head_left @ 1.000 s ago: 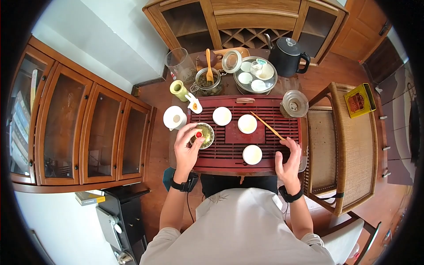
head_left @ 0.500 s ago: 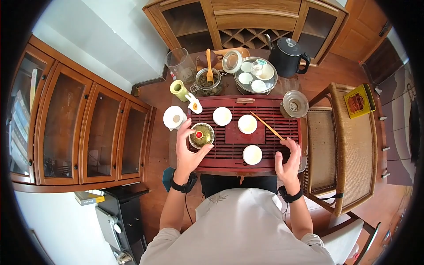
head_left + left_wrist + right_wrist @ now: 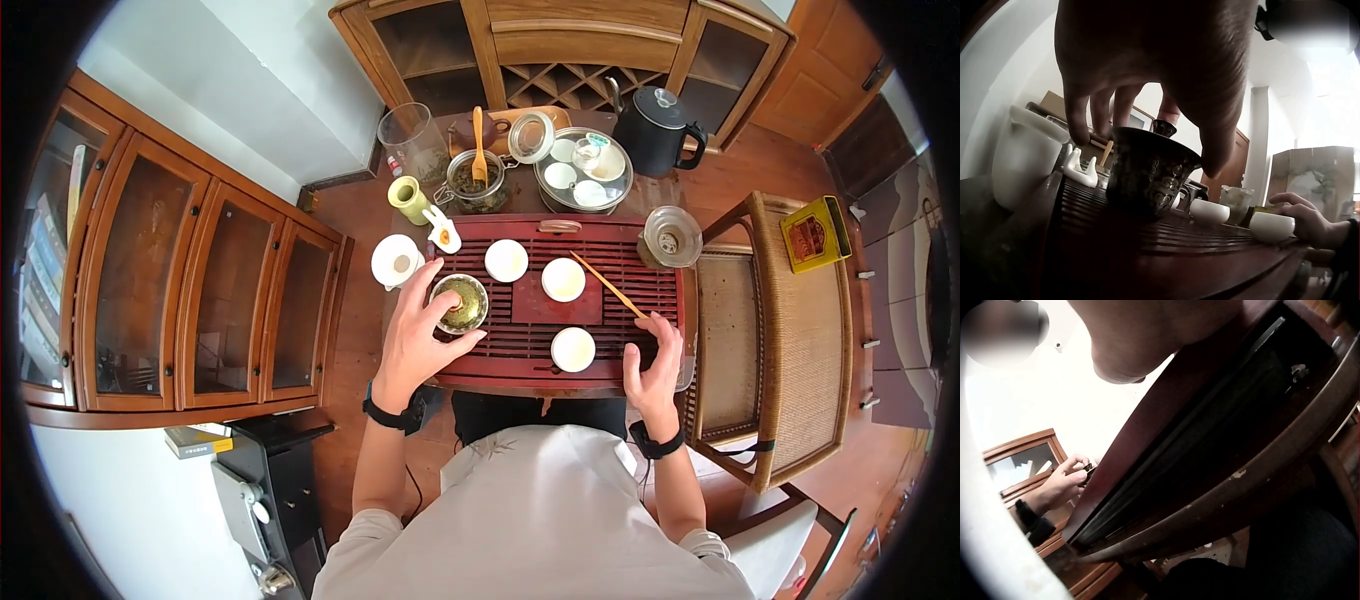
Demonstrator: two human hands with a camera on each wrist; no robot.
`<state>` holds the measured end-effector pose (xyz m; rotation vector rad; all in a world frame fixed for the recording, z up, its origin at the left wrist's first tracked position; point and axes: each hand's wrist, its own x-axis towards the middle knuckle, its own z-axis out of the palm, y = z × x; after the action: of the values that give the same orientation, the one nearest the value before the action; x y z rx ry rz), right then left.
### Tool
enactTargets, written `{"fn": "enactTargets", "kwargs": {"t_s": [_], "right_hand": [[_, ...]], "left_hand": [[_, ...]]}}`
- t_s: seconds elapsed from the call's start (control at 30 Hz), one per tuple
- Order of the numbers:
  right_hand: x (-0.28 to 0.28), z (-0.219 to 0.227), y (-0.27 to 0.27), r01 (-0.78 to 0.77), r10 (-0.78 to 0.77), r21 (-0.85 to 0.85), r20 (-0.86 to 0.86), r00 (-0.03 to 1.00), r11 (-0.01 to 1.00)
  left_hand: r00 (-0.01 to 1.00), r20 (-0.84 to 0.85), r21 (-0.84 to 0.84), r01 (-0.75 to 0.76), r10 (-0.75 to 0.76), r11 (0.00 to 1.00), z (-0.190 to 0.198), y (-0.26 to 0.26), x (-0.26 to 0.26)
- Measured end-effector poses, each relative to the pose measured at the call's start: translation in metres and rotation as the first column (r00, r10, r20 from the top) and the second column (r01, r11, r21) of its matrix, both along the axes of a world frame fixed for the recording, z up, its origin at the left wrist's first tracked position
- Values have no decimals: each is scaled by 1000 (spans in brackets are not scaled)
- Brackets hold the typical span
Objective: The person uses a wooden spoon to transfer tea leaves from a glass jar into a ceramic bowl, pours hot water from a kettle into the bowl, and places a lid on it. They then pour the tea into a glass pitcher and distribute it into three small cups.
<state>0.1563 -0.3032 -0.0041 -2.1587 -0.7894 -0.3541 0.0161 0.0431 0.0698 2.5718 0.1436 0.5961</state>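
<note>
My left hand (image 3: 408, 338) spans a lidded tea bowl (image 3: 470, 316) at the left of the slatted tea tray (image 3: 620, 345). Its index fingertip rests on the lid knob (image 3: 1164, 128). Thumb and other fingers spread around the bowl, close to the rim, not closed on it. The left wrist view shows the bowl dark and patterned, upright on the slats. At the tray's right edge my right hand (image 3: 655, 365) lies relaxed, fingertips by the end of a thin wooden stick (image 3: 608, 283). Three white cups of pale liquid, one of them a front cup (image 3: 573, 350), stand between the hands.
Left of the tray are a white pitcher (image 3: 393, 262), a white hand-shaped ornament (image 3: 442, 232) and a green vase (image 3: 407, 198). Behind stand a tea-leaf jar (image 3: 475, 195), a glass-lidded pot (image 3: 585, 195) and a black kettle (image 3: 657, 130). A glass cup (image 3: 668, 240) occupies the back right corner.
My left hand set the lid down on the tea bowl, let go of the knob and spread its fingers; now its index finger is on the knob. My right hand has not moved.
</note>
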Motion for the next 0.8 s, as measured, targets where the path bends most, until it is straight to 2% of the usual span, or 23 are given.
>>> {"fn": "enactTargets", "kwargs": {"t_s": [0.07,0.43,0.8], "right_hand": [[0,-1,0,-1,1,3,5,1000,1000],[0,-1,0,1,-1,-11,20,1000,1000],[0,0,1,1,0,-14,41,999,1000]], "left_hand": [[1000,-13,20,1,0,1000,3,0,0],[992,-127,-94,-2,-10,996,11,0,3],[997,-77,-53,25,-29,998,12,-2,8]]}}
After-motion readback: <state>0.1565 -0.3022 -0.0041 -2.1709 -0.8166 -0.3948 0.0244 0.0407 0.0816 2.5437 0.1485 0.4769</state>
